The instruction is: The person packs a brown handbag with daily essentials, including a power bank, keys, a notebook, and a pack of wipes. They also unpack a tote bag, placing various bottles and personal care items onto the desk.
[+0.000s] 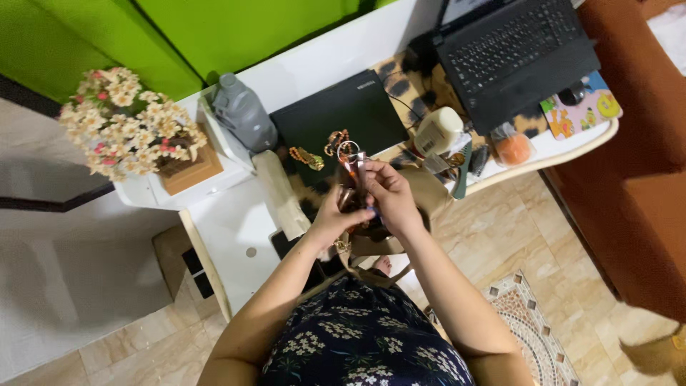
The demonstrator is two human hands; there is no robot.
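My left hand point(330, 214) and my right hand point(389, 194) meet over the desk edge, both closed around a small brownish, shiny object point(355, 179) with a metal ring point(349, 149) at its top. What exactly the object is stays unclear. Just beyond the hands, beaded and gold trinkets point(309, 158) lie on a closed black laptop point(341, 120). A tan bag point(421, 193) sits under my right hand.
An open black laptop point(514, 50) stands at the back right on a leopard-print mat. A white bottle point(437, 131), an orange-lidded jar point(512, 146), a grey water bottle point(243, 114) and a flower pot point(128, 129) crowd the white desk point(229, 221). Tiled floor and a patterned rug point(532, 329) lie below.
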